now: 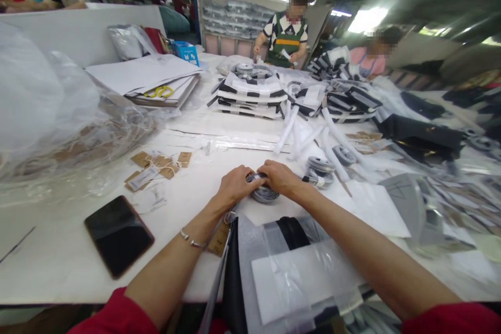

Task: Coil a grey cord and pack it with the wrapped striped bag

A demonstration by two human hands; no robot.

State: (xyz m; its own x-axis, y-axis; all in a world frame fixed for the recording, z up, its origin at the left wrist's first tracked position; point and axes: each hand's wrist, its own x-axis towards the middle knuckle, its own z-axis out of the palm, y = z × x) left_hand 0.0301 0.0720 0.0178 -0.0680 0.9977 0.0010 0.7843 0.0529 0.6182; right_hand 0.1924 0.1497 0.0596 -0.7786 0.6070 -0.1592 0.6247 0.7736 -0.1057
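Observation:
Both my hands meet over a coiled grey belt (264, 194) lying on the white table (62, 255). My left hand (235, 184) curls its fingers around the coil's left side. My right hand (281, 177) grips the coil from the right and top. A brown paper tag on a string (219, 240) hangs below my left wrist. In front of me lies a folded black and white garment in a clear plastic bag (297, 266). Two more coiled belts (319, 171) rest just right of my right hand.
A dark phone (118, 235) lies at the near left. Brown tags (160, 164) are scattered behind it, beside a heap of clear plastic (58, 120). Stacks of striped garments (250, 91) and white strips (287, 130) fill the middle. Two people work at the far side.

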